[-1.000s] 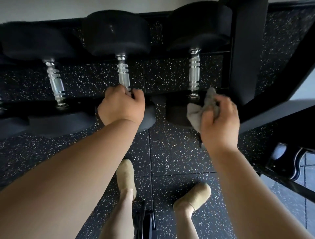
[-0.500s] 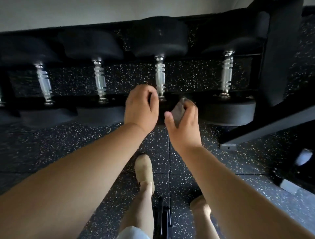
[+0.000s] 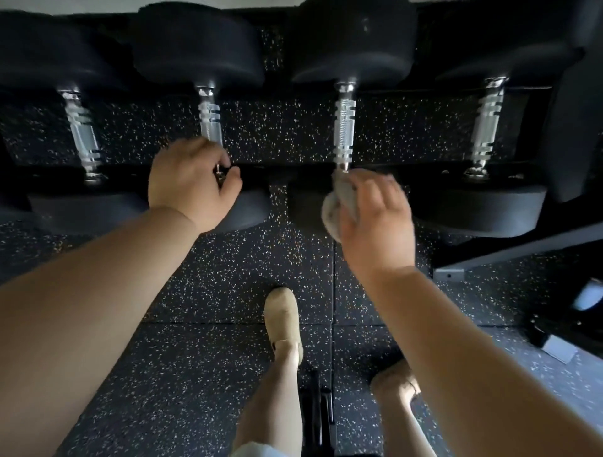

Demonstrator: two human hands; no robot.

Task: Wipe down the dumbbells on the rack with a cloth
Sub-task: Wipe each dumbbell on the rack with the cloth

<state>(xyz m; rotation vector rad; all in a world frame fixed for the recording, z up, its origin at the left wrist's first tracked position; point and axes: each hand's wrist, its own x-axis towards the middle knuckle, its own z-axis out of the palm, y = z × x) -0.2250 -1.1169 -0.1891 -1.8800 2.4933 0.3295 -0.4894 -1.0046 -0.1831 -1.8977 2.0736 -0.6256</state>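
Right hand (image 3: 375, 225) moved rightward; grey cloth (image 3: 341, 204) crumpled.

Floor (image 3: 228, 277) was black rubber tile with white and yellowish speckles, straight tile seams (image 3: 332, 293) showing. Thin strip of pale wall (image 3: 65, 4) ran along the top edge. Light was dim overall (brighter and bluish on the floor at lower right). Black equipment (image 3: 561, 319) stood at the right edge, blurred, with a pale glossy patch; a dark narrow object (image 3: 318, 407) lay at bottom centre
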